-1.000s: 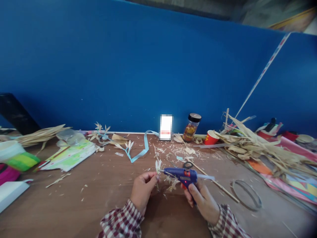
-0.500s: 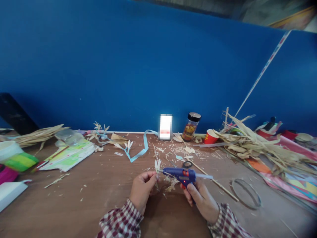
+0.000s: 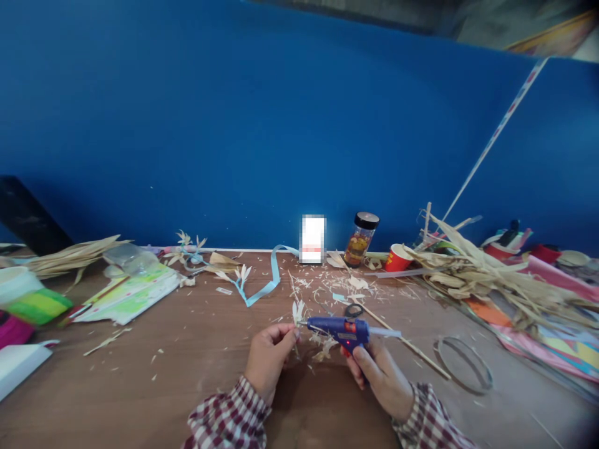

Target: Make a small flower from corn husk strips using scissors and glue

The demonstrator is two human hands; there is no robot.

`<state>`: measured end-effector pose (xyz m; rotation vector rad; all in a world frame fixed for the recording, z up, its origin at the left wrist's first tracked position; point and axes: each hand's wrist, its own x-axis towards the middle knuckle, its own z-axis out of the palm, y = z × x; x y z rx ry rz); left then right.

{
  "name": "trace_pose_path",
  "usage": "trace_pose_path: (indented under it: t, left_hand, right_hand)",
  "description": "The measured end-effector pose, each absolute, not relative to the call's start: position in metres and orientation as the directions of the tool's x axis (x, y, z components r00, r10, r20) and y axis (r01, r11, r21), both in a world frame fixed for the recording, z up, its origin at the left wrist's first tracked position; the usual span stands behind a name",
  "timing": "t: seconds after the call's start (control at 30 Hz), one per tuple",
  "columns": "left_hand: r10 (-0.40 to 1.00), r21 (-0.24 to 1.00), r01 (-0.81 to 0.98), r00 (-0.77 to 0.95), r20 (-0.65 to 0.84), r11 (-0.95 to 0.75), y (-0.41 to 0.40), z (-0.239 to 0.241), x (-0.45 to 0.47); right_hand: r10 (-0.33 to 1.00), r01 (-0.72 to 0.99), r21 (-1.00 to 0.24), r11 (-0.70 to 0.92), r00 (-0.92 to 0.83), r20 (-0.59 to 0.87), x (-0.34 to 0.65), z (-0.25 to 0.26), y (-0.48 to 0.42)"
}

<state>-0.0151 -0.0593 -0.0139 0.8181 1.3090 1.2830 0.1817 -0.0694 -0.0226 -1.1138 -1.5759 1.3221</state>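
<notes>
Between the thumb and forefinger of my left hand (image 3: pixel 271 355) is a small pale flower (image 3: pixel 298 310), its narrow petals pointing up. My right hand (image 3: pixel 381 374) is wrapped round the handle of a blue hot glue gun (image 3: pixel 339 329), which lies level and points left. The gun's nozzle meets the base of the flower. A translucent glue stick (image 3: pixel 386 332) juts from the gun's back end, and a small red light glows on its side. Beyond my hands, a light blue ribbon (image 3: pixel 266 289) curls beside another pale flower (image 3: pixel 243 275).
Husk scraps litter the brown table (image 3: pixel 196 368). A lidded jar (image 3: pixel 361 240) and red paper cup (image 3: pixel 399 257) stand along the blue wall. Dried husks (image 3: pixel 486 268) pile up at right, near a ring-shaped band (image 3: pixel 463 366). A thin stick (image 3: pixel 407 344) lies behind my right hand.
</notes>
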Motion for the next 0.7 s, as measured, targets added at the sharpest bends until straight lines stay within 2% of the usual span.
trace_pose_path:
  t: [0.27,0.7]
  left_hand:
    - [0.962,0.958,-0.209,-0.147,-0.229,0.196,-0.0593,-0.0165,-0.0157]
    - [0.955,0.958,-0.208,-0.182,-0.235,0.196,-0.0598,-0.0122,-0.0149]
  right_hand:
    - [0.952,0.123,-0.991,0.057,-0.306,0.017,0.1808,-0.0225,-0.0689]
    - [0.949,0.124,-0.99,0.072,-0.312,0.03,0.1813,-0.0239,-0.0697]
